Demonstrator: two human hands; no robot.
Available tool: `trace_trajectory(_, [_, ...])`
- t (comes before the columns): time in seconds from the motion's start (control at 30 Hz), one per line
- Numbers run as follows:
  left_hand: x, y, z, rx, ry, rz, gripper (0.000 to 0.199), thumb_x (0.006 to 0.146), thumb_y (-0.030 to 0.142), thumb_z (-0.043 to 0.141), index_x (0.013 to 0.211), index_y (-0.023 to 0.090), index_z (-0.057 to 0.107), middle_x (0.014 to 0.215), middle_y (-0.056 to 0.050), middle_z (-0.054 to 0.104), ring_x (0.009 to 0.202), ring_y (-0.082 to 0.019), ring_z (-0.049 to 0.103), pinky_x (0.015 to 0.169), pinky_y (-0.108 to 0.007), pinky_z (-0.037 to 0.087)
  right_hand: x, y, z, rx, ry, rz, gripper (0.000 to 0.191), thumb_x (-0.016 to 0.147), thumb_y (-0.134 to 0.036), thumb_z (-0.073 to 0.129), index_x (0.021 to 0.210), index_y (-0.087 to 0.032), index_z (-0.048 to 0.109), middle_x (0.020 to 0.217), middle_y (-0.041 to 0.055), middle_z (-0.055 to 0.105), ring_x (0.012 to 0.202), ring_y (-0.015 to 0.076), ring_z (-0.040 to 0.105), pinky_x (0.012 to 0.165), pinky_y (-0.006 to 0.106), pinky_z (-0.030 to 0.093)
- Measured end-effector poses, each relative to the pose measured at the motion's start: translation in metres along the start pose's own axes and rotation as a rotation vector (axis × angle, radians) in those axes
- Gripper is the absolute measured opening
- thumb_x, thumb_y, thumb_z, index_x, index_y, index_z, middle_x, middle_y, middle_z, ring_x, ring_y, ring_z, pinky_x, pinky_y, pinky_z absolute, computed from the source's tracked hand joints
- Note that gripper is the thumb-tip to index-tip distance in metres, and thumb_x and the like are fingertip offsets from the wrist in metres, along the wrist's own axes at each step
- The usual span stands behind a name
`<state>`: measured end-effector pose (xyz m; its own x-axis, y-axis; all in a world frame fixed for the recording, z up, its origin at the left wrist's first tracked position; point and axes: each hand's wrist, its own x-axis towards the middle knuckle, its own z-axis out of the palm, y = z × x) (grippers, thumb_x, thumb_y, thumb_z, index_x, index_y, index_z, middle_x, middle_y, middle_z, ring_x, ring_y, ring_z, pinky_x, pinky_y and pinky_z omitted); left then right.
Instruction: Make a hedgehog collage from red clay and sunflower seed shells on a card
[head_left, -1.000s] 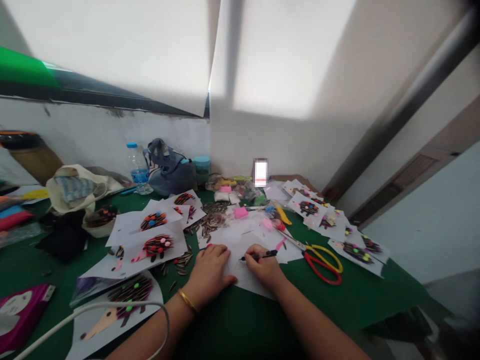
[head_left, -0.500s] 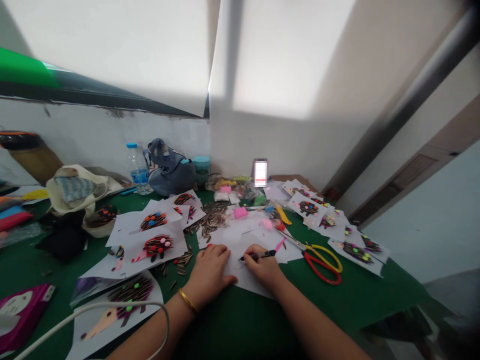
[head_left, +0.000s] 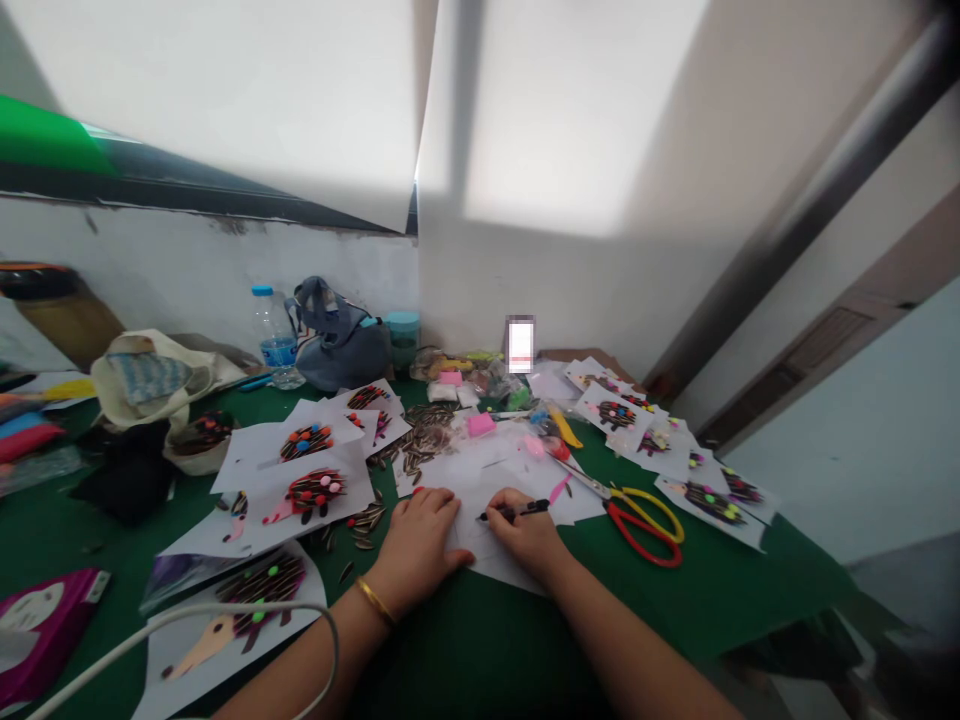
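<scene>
A black pen (head_left: 531, 508) is pinched in my right hand (head_left: 525, 530), its tip on a white sheet (head_left: 491, 560) that bears faint lines. My left hand (head_left: 421, 535) lies on the left part of that sheet, fingers resting forward and thumb apart, with nothing gripped. Just beyond are more white papers (head_left: 450, 480), a pink clay block (head_left: 481, 425) and a heap of striped seeds (head_left: 427, 440). Scissors with red and yellow handles (head_left: 645, 525) lie to the right of my right hand.
Hedgehog pictures (head_left: 319, 490) lie at left, others (head_left: 709, 500) at right. A water bottle (head_left: 277, 340), blue-grey bag (head_left: 341, 345) and lit phone (head_left: 520, 345) stand at the back. A white cable (head_left: 225, 608) crosses the lower left, near a magenta pack (head_left: 56, 630).
</scene>
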<state>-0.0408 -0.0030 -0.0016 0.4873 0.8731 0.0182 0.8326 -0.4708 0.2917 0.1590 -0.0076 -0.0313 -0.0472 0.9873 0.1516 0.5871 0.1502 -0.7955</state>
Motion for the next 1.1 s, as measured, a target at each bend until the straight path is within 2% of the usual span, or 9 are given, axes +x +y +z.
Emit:
trace_trajectory(0.83, [-0.0001,0.0005,-0.0002,-0.006,-0.003,-0.006,0.062,0.070,0.050,0.073,0.126,0.027,0.057,0.137,-0.007,0.054,0.128,-0.030,0.043,0.103,-0.046,0.032,0.0000,0.0023,0.0000,0.008,-0.002,0.007,0.011,0.083,-0.028,0.056,0.081,-0.021,0.065,0.076,0.0003,0.068,0.071,0.0169,0.063,0.065,0.027,0.047])
trace_trajectory(1.1, [-0.0008,0.0005,0.0001,-0.008,-0.004,-0.004,0.063,0.070,0.050,0.073,0.127,0.026,0.056,0.138,-0.008,0.054,0.129,-0.031,0.042,0.104,-0.046,0.031,-0.0008,0.0007,0.0000,-0.010,0.003,-0.007,0.010,0.082,-0.027,0.056,0.079,-0.021,0.065,0.074,-0.0003,0.067,0.069,0.0167,0.062,0.063,0.026,0.046])
